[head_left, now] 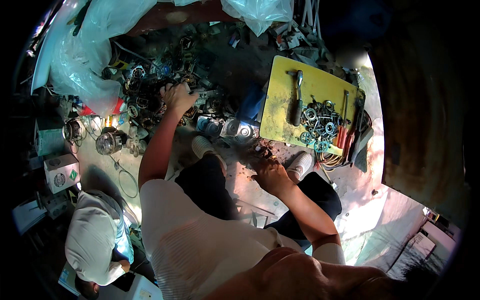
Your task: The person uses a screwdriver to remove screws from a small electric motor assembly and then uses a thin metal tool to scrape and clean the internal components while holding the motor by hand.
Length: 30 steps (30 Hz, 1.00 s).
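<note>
My left hand (178, 98) reaches forward into a heap of dark motor parts and wire coils (145, 97). Its thumb stands apart from the fingers, and the fingertips are partly lost among the parts; no held thing shows in it. Low between my shoes, my right hand (272, 177) has its fingers curled beside a small reddish-brown heap of scraps (263, 149). What those fingers hold, if anything, is hidden. Several square housings with round openings (231, 129) lie between the two hands.
A yellow board (282, 90) at the right bears a ratchet wrench (298, 97), metal rings (320, 122) and screwdrivers (342, 132). Clear plastic sheeting (95, 50) hangs at the far left. Another person (97, 240) bends down at the lower left, near a white box (62, 172).
</note>
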Tool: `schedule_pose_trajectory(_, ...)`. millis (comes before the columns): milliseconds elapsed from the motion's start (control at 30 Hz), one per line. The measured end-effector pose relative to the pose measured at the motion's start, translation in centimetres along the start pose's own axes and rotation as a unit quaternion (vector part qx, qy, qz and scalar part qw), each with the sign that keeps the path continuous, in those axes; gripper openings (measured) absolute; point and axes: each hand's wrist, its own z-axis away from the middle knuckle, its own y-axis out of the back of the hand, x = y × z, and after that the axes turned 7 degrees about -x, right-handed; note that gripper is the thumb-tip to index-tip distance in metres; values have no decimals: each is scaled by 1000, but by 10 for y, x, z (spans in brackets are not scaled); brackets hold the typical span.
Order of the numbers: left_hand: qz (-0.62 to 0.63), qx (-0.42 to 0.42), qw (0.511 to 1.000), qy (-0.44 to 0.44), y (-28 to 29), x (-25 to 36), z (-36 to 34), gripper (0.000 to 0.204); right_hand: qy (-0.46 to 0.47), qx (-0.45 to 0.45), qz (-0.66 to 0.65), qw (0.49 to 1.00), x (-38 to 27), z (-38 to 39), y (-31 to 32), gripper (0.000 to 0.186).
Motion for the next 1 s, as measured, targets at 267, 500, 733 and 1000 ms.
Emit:
schedule_pose_trajectory(267,-86,14,996,-33,88,-30,76,45,-7,180,-130,975,-6,-18,40,21)
schedule_pose_trajectory(500,-13,-23,988,-151,153,-9,138,36,16,364,-181,914,-26,-25,55,36)
schedule_pose_trajectory(733,-79,-46,971,-219,185,60,193,36,70,384,-170,905,-46,-12,65,68)
schedule_pose_trajectory(1000,-167,-51,947,-270,193,111,225,46,-2,345,-147,927,-52,-6,59,84)
